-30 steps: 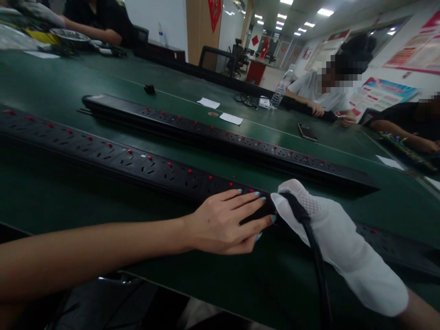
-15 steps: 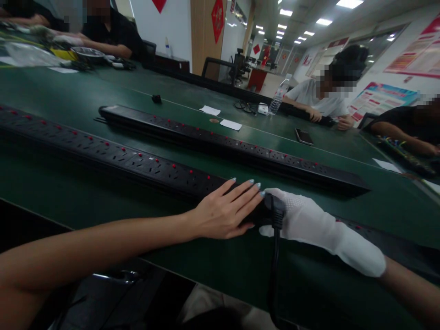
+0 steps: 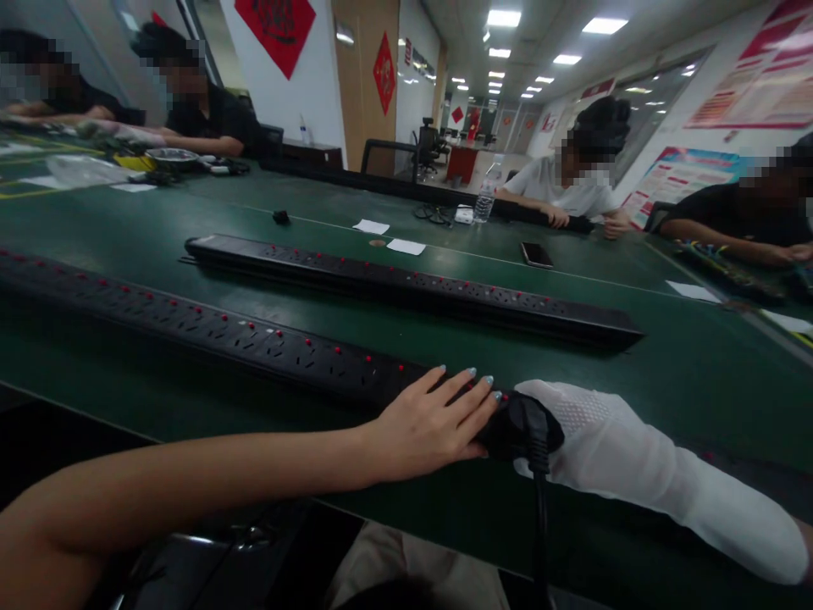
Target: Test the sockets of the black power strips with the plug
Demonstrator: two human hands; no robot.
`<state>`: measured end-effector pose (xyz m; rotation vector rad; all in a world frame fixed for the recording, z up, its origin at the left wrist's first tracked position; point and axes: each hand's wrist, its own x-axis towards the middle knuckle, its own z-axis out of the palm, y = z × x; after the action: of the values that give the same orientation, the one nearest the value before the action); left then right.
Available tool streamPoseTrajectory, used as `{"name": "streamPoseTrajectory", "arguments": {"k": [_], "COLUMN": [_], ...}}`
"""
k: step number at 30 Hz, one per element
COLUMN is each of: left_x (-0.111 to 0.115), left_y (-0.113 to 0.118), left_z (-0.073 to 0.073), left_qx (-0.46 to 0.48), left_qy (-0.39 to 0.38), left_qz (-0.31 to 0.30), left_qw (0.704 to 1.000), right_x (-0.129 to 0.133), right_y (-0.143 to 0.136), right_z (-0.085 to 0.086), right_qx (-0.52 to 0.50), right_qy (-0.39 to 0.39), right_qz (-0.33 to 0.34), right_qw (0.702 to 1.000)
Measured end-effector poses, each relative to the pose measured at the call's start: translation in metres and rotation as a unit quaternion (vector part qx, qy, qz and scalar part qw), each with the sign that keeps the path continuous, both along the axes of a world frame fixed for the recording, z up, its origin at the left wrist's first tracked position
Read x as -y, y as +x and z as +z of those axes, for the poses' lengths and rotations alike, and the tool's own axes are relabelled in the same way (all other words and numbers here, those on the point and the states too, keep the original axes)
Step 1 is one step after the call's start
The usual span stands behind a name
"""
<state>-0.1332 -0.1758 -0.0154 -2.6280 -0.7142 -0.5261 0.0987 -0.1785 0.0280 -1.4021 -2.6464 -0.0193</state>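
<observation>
A long black power strip with a row of red lights or buttons runs across the table in front of me. My left hand, bare, lies over it with the fingers stretched out along its top. To its right, my right hand in a white dotted glove is closed around a black power plug. The plug is at the strip, its cable hanging over the table edge. Whether its pins are in a socket is hidden. Behind lies a second black power strip.
The green table bears paper slips, a phone, a water bottle and a small black piece. Several people sit around it; a metal bowl and plastic bag lie far left.
The camera view has tilted up, so the table and strips sit lower. The right hand and plug appear a little farther right from the left hand, which stays on the strip.
</observation>
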Motion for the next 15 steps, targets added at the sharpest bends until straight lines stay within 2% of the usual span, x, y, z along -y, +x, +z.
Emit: {"name": "streamPoseTrajectory", "arguments": {"k": [4,7,11,15], "left_x": [-0.001,0.001,0.008,0.02], "left_y": [0.035,0.051,0.054,0.045], "left_z": [-0.006,-0.011,-0.016,-0.019], "left_qx": [-0.001,0.005,0.012,0.001], "left_qy": [0.03,0.047,0.046,-0.003], "left_qz": [-0.02,-0.008,0.003,-0.001], "left_qw": [0.999,0.999,0.999,1.0], "right_x": [0.004,0.004,0.007,0.008], "right_y": [0.044,0.063,0.063,0.049], "right_z": [-0.006,-0.005,-0.001,0.0], "right_qx": [0.019,0.0,-0.042,-0.056], "right_qy": [-0.015,-0.003,-0.005,0.006], "right_qz": [0.003,0.008,0.017,0.009], "right_qw": [1.0,1.0,0.999,0.998]}}
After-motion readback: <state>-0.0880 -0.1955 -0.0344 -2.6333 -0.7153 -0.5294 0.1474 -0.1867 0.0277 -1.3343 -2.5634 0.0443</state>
